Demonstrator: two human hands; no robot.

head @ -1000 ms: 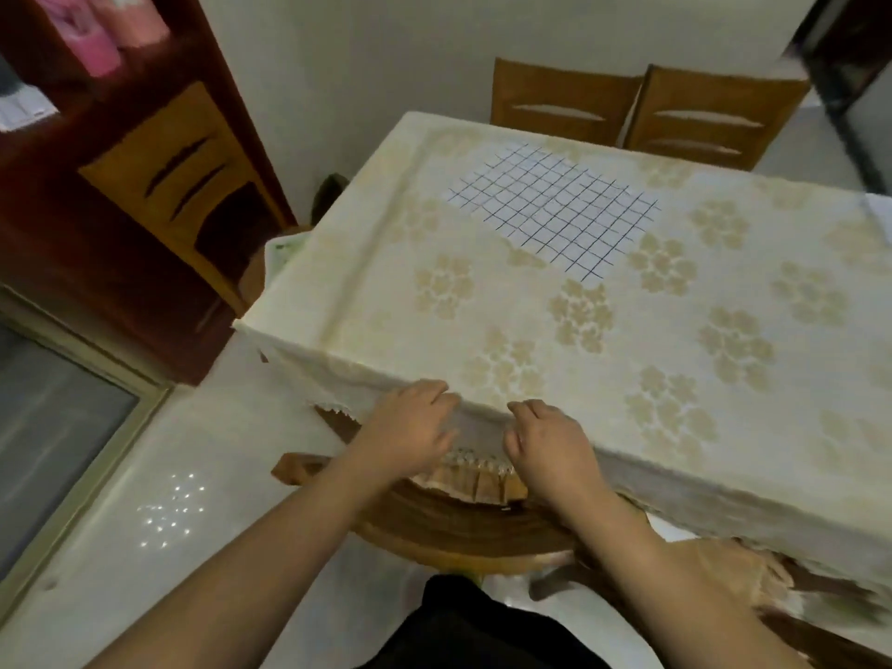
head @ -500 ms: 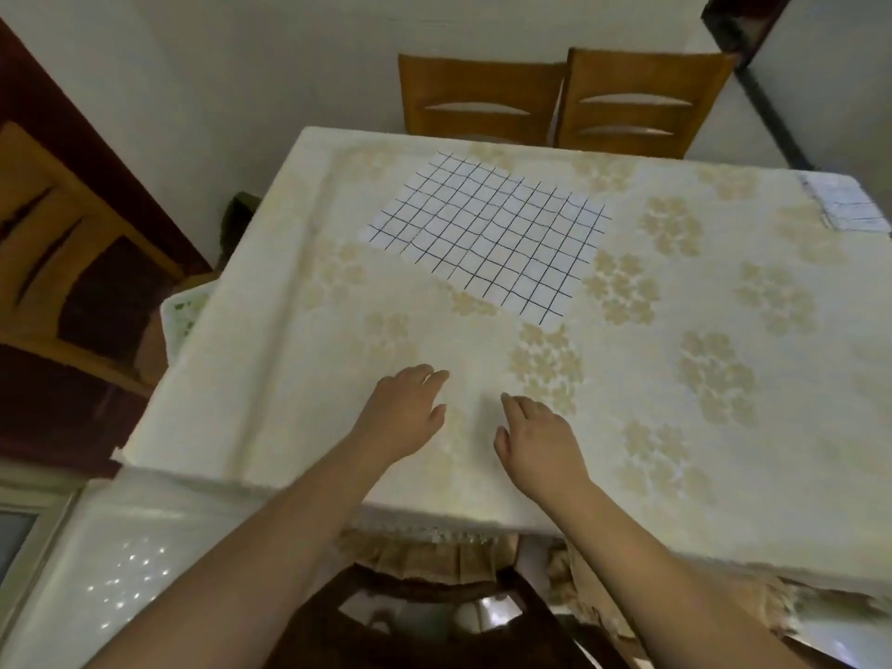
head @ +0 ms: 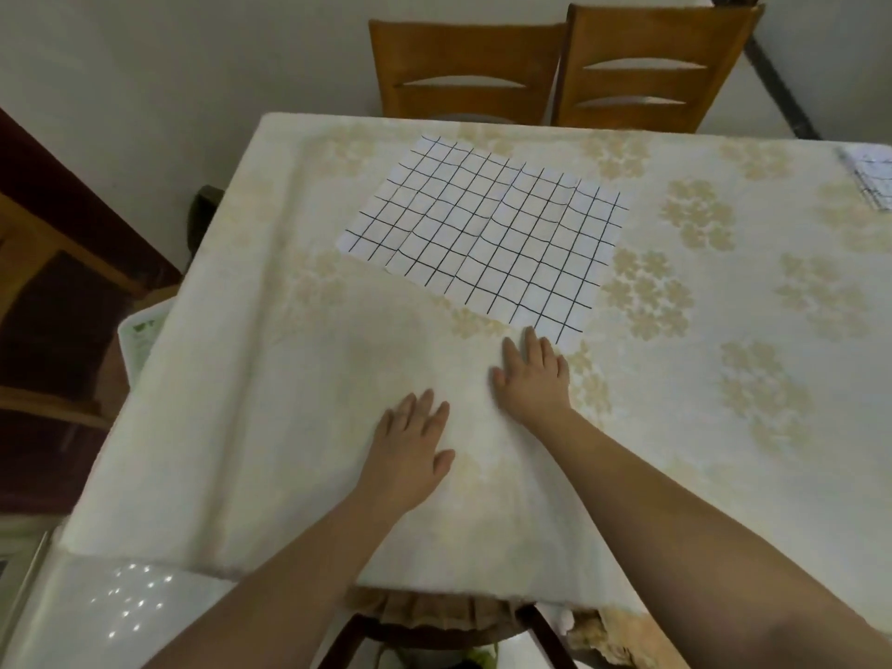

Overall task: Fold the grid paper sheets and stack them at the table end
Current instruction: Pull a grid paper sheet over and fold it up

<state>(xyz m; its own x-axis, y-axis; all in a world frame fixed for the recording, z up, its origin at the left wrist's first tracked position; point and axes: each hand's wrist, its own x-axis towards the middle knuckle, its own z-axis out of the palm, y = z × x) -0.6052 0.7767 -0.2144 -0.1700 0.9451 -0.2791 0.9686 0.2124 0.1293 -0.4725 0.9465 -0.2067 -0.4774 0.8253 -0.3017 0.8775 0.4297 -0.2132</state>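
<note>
While our left hand and right hand lie flat, fingers spread and holding nothing, on the cream floral tablecloth, the white black-gridded paper sheet lies unfolded toward the table's far edge, our right fingertips touching its near corner.

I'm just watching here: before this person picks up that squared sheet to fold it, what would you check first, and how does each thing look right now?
1. Grid paper sheet lies flat and unfolded on the tablecloth: ok.
2. Nothing rests on top of the sheet: ok.
3. Right hand near the sheet's near corner, fingertips at its edge: ok, though actual contact cannot tell.
4. Left hand free, palm down, holding nothing: ok.
5. Bare cloth in front of the sheet to fold on: ok.
6. Stack of folded sheets at the table's far right edge: mostly cut off, so tidiness cannot tell.
</note>
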